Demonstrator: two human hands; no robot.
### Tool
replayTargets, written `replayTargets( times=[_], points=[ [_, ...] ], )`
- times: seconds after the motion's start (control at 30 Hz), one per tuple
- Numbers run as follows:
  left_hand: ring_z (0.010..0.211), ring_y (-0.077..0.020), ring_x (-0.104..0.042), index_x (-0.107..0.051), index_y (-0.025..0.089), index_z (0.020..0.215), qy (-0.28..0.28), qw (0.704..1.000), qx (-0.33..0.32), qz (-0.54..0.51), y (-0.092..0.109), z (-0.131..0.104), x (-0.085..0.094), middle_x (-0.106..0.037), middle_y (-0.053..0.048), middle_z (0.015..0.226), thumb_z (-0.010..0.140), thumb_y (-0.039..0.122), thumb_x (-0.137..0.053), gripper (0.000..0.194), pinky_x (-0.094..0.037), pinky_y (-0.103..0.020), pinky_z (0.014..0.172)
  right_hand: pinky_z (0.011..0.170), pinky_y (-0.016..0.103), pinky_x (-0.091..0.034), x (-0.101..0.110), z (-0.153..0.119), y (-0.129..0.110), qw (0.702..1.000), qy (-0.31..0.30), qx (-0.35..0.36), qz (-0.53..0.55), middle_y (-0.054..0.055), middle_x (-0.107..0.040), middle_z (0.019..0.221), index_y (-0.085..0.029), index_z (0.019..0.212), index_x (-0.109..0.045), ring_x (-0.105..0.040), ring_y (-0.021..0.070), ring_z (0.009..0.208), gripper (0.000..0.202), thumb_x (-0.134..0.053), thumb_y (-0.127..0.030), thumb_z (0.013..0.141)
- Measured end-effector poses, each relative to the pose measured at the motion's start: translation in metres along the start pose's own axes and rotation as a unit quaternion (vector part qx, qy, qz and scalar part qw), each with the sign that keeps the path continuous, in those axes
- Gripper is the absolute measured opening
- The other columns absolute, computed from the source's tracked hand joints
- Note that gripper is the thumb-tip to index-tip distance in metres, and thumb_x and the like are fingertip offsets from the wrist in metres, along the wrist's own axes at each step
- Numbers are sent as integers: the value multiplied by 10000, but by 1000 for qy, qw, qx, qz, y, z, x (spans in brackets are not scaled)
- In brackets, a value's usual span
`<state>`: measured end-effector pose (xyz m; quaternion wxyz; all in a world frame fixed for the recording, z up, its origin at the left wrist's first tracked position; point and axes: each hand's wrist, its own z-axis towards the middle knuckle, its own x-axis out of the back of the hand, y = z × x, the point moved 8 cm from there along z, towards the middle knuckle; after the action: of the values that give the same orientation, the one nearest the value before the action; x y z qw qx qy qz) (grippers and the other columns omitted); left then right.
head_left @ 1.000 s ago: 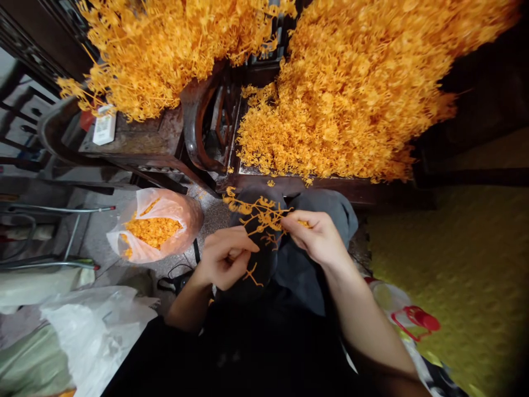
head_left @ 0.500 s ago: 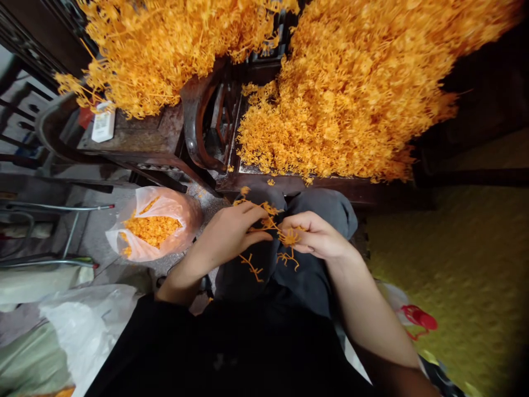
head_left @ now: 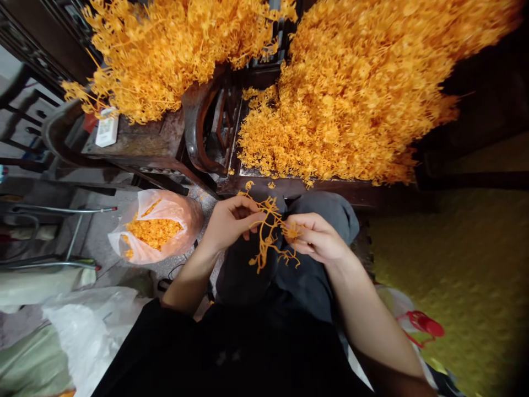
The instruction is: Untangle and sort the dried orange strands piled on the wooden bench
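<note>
Above my lap, an orange branched plastic flower stem hangs between my two hands, its thin twigs spreading downward. My left hand is closed, thumb and fingers pinching at the stem's upper left side. My right hand is closed around the stem's right part, where a small orange tuft shows at the fingertips. Just ahead of my knees, a large heap of orange plastic flower pieces covers a dark wooden seat. The exact spots that the fingertips grip are partly hidden.
A second orange heap lies on the wooden chair at the left, beside a white box-like object. On the floor stands a pinkish plastic bag holding small orange pieces. A metal-framed item is farther left; a red-topped container sits at right.
My left hand has drawn slightly left and turned, so more of the branched stem shows between the hands. The right hand stays nearly in place.
</note>
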<state>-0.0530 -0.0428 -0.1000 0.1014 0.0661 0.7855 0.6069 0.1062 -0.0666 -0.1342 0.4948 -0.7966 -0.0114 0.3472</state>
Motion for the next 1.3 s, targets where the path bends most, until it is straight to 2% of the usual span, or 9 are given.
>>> replayTargets(
  times=[0.13, 0.3, 0.47, 0.67, 0.83, 0.93, 1.13, 1.2, 1.3],
  points=[
    [583, -103, -638, -726, 180, 990, -18, 994, -81, 75, 20, -6, -9, -690, -3, 757, 847, 354, -823, 245, -531, -214, 532, 407, 211, -154, 14, 1, -3, 989, 128, 40, -63, -51, -422, 543, -170, 669, -568, -267, 48, 435, 434, -765, -520, 834],
    [850, -130, -676, -791, 208, 1003, -14, 933, -241, 267, 47, -16, -28, -729, -50, 975, 913, 281, -766, 118, -538, -242, 739, 554, 237, -330, 1, -1, -15, 943, 166, 101, -270, 8, -540, 663, -153, 710, -633, -439, 111, 617, 389, -683, -486, 906],
    [813, -127, -636, -744, 189, 1029, -34, 924, -225, 308, 44, -14, -31, -692, -42, 1010, 815, 367, -858, 301, -508, -230, 668, 561, 254, -304, -4, -6, -14, 914, 190, 95, -344, -6, -501, 632, -161, 684, -601, -390, 110, 601, 375, -643, -444, 928],
    [795, -117, -621, -731, 182, 983, -29, 910, -251, 330, 45, -14, -26, -673, -23, 944, 880, 283, -795, 158, -482, -233, 681, 512, 255, -229, -4, -9, -18, 943, 178, 96, -264, -46, -383, 544, -183, 661, -537, -306, 90, 531, 489, -590, -550, 980],
    [882, -143, -674, -727, 176, 988, -34, 913, -293, 281, 50, -18, -28, -718, -52, 971, 972, 216, -673, 69, -528, -275, 795, 531, 252, -299, -6, -8, -26, 937, 187, 112, -274, -14, -508, 610, -161, 728, -657, -396, 104, 572, 472, -651, -586, 933],
    [861, -149, -673, -694, 173, 960, -47, 915, -300, 266, 48, -22, -32, -718, -54, 930, 985, 192, -644, 59, -537, -284, 785, 510, 255, -288, -2, -9, -23, 935, 214, 119, -256, -26, -478, 566, -160, 768, -695, -381, 105, 540, 458, -653, -584, 934],
    [863, -141, -677, -692, 169, 954, 54, 891, -385, 235, 50, -37, -28, -715, -54, 918, 950, 114, -668, 60, -550, -276, 782, 466, 253, -278, 28, -27, -25, 884, 384, 199, -179, -27, -476, 544, -171, 737, -684, -383, 103, 500, 417, -741, -562, 871],
    [850, -142, -677, -701, 178, 920, 117, 897, -388, 175, 49, -40, -12, -711, -45, 888, 952, 158, -683, 42, -554, -274, 767, 442, 252, -256, 38, -34, -26, 875, 410, 207, -152, -37, -460, 529, -178, 735, -678, -358, 96, 470, 399, -777, -550, 842],
    [736, -114, -642, -707, 182, 857, 252, 898, -360, 7, 38, -45, 34, -674, -22, 822, 952, 275, -713, 133, -525, -228, 645, 407, 253, -185, 57, -54, -25, 864, 452, 200, -100, -65, -409, 480, -187, 772, -684, -286, 84, 410, 368, -793, -532, 838]
  ],
)
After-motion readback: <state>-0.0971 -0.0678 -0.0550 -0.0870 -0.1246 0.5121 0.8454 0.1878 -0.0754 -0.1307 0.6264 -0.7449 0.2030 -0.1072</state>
